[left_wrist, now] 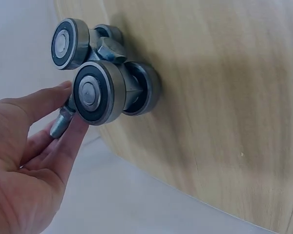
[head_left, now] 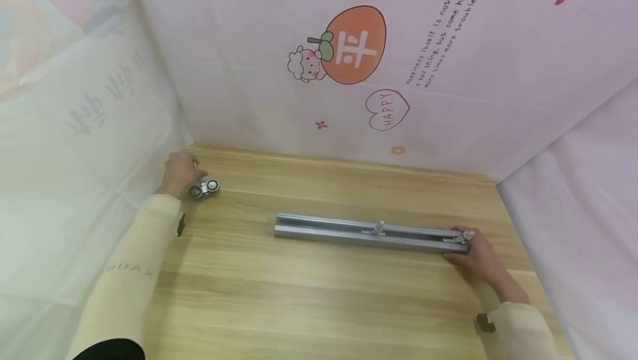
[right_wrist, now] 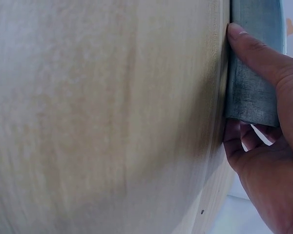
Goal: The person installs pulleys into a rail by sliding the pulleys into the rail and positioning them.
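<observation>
At the table's back left corner my left hand (head_left: 180, 174) holds a metal roller trolley (head_left: 204, 187) by its threaded bolt. In the left wrist view the trolley (left_wrist: 129, 90) shows several bearing wheels with black seals, a hex head between them, and the bolt (left_wrist: 62, 122) between thumb and fingers. My right hand (head_left: 480, 257) grips the right end of a long grey metal channel rail (head_left: 319, 234), which lies open side up. Two small metal fittings with upright bolts sit in its slot, one near the middle (head_left: 377, 228), one at the gripped end (head_left: 461, 237). The right wrist view shows the thumb along the rail's side (right_wrist: 254, 97).
The wood-grain tabletop (head_left: 299, 299) extends under both hands. A pink printed sheet (head_left: 259, 88) rises behind it, and pale sheets hang at the left (head_left: 119, 144) and right (head_left: 588, 194). A black rounded object (head_left: 111, 350) shows at the bottom left edge.
</observation>
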`<state>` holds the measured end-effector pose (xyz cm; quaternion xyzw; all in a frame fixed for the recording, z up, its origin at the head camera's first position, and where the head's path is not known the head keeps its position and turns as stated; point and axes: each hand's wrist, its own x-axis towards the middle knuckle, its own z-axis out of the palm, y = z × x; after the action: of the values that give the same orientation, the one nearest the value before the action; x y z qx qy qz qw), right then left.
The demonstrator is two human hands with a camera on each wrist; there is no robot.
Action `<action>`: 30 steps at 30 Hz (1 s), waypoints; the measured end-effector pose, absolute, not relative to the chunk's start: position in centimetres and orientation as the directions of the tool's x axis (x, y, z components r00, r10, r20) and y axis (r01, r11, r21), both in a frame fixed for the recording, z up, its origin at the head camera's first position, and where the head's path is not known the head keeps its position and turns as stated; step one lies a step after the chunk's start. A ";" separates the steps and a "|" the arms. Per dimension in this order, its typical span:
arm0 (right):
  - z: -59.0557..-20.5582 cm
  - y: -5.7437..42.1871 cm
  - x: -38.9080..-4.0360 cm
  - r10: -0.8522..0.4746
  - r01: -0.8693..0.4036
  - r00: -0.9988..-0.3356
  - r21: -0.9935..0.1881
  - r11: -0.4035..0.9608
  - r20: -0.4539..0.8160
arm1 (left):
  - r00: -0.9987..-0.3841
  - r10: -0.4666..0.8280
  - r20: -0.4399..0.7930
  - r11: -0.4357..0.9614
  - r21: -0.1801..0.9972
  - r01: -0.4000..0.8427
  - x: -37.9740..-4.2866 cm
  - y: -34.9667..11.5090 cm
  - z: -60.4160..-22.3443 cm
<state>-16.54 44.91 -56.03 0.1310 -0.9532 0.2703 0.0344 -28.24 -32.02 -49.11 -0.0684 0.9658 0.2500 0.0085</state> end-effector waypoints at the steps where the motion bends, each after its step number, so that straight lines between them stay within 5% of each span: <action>1: -56.1 44.9 -16.6 -0.233 -0.272 -0.962 -0.507 0.818 0.139 | -0.992 -0.122 -0.037 0.866 0.483 -0.125 -28.1 -31.9 -49.0; 12: -56.0 45.1 -16.8 -0.255 -0.299 -0.954 -0.491 0.818 0.158 | -0.996 -0.003 -0.084 0.886 0.462 -0.042 -27.2 -31.8 -48.0; 22: -55.9 44.8 -16.7 -0.249 -0.291 -0.957 -0.489 0.822 0.149 | -0.962 0.239 -0.135 0.911 0.373 0.174 -26.2 -31.5 -47.6; 30: -56.0 44.9 -16.7 -0.247 -0.285 -0.958 -0.502 0.817 0.143 | -0.967 0.227 -0.115 0.919 0.353 0.174 -25.1 -30.7 -47.6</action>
<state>-16.69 44.87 -56.03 0.1397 -0.9524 0.2688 0.0354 -25.06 -30.68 -47.60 0.1027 0.9766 0.1727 0.0769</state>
